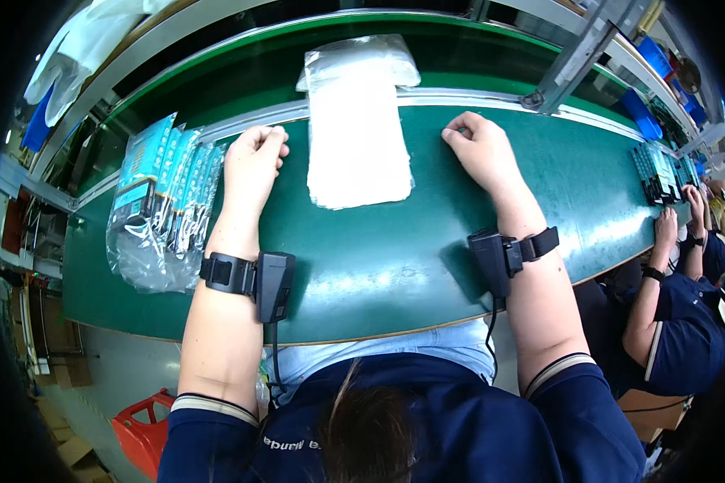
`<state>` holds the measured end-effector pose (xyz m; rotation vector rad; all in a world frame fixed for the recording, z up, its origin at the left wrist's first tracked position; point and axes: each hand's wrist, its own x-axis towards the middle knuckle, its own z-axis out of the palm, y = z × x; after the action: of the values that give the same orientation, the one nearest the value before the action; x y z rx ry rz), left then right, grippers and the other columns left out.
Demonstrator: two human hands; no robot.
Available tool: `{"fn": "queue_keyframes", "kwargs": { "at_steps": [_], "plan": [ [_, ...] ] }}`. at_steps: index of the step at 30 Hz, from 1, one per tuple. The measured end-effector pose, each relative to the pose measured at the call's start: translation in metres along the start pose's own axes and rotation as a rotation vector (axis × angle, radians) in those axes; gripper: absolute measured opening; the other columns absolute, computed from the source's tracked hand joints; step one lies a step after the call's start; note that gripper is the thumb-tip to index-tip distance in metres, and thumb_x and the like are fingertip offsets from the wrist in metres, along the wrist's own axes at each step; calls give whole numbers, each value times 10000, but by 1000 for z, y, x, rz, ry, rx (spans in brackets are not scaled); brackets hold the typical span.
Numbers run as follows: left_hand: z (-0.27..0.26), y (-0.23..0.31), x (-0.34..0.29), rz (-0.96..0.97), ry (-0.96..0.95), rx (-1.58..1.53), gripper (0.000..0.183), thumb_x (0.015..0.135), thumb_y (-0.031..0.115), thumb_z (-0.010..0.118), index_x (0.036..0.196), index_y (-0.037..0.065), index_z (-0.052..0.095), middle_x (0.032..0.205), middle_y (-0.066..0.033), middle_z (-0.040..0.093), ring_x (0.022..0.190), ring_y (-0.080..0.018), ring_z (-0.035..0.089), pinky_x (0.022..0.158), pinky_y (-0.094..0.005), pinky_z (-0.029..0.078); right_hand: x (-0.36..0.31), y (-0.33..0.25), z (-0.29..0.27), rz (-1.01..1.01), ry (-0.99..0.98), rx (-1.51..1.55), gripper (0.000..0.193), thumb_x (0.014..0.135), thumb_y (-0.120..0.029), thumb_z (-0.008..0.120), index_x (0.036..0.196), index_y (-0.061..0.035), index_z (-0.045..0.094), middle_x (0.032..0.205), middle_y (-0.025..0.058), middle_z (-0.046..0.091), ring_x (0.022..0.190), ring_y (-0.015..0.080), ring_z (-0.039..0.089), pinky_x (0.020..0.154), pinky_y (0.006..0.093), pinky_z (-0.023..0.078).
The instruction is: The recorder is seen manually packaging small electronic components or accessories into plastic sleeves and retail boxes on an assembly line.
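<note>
My left hand (257, 154) rests on the green table with its fingers curled in, and nothing shows in it. It lies between a row of blue-and-black packages in clear plastic bags (165, 189) and a stack of white, translucent plastic bags (358, 145). My right hand (482, 146) is on the other side of that stack, apart from it, fingers also curled in and no object visible. The stack lies flat, its far end reaching over the table's back rail. A black device is strapped to each of my forearms, with a cable running down from it.
The green table (362, 274) has a metal rail along its back and a metal post (576, 64) at the back right. Co-workers' hands (667, 228) are at the far right, near more packages (656, 173). A red plastic stool (141, 431) stands on the floor at lower left.
</note>
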<state>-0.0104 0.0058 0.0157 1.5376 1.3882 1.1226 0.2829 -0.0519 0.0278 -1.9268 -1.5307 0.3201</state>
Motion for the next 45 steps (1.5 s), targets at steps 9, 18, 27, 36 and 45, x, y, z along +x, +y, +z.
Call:
{"fn": "queue_keyframes", "kwargs": {
  "at_steps": [9,18,27,36,45],
  "plan": [
    [-1,-9,-1,54,-27,128,176,892,171,578,853,8,631,706,-6,588,613,-64,488,583,-204,408,-3,1,9,-3,43,48,213,800,-220,604,868,-26,662,805,178,660,777,332,639,722,400,504],
    [1,-4,-3,109,-82,244,162,896,160,576,888,10,637,742,-8,585,662,-71,499,636,-213,409,-5,1,7,-33,13,41,193,807,-195,588,856,-20,652,787,175,656,763,331,631,706,412,496],
    [1,-6,-2,122,-117,238,161,902,149,572,911,0,635,765,-14,596,695,-78,520,656,-221,426,-2,2,10,-27,30,40,191,809,-195,588,861,-23,652,795,171,658,766,327,632,706,406,497],
    [3,-8,-1,147,-116,248,157,900,146,574,913,1,634,769,-13,597,694,-82,517,659,-220,424,11,19,1,43,136,287,224,798,-173,615,934,5,618,780,160,634,744,311,617,719,386,499],
    [-3,-11,-2,87,-129,162,124,903,106,557,906,0,622,752,7,564,692,-54,493,648,-196,399,56,184,-163,148,634,-726,542,725,-302,725,1156,-46,518,1124,160,528,1078,336,508,832,447,470]
  ]
}}
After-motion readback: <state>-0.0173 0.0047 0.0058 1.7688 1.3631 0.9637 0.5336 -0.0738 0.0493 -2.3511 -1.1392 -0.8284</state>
